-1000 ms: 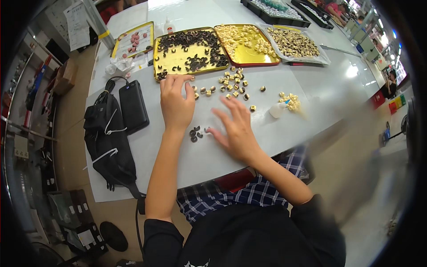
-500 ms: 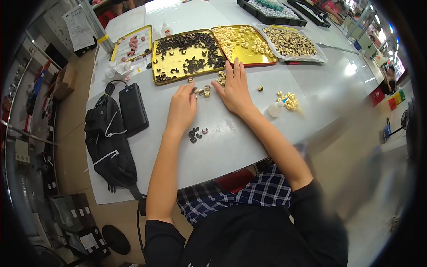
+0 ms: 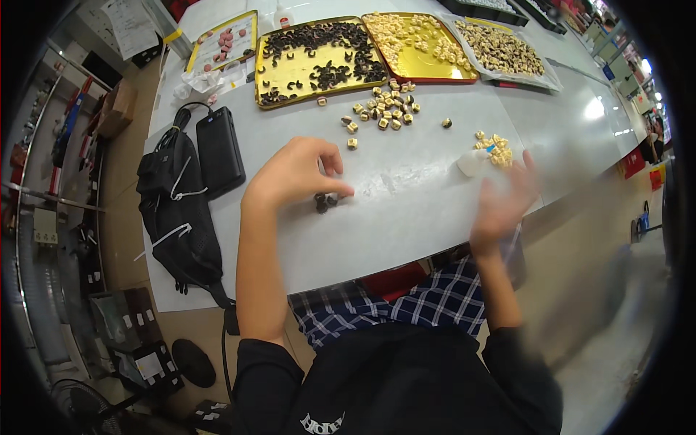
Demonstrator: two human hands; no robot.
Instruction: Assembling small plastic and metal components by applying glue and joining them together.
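Note:
My left hand (image 3: 299, 171) hovers over a few dark C-shaped pieces (image 3: 321, 206) near the front of the grey table; its thumb and fingers are curved but apart, with nothing visible in them. Blurred by motion, my right hand (image 3: 505, 203) is raised at the right with spread fingers and appears to hold nothing. Just beyond it lie a small white bottle (image 3: 471, 164) with a blue tip and a heap of gold pieces (image 3: 501, 154). Farther off, several gold-and-dark joined pieces (image 3: 384, 114) are scattered on the table, with one (image 3: 446, 123) apart to their right.
Along the back are a yellow tray of dark pieces (image 3: 288, 84), a yellow tray of gold pieces (image 3: 415, 64), a tray of joined pieces (image 3: 500, 49) and a tray of pink pieces (image 3: 223, 45). A black power bank (image 3: 220, 151) and black pouch (image 3: 181, 232) lie left.
Both hands have left the scattered joined pieces, uncovering them. My left hand came back nearer, over the dark pieces; my right hand swung right and nearer. The view has shifted somewhat.

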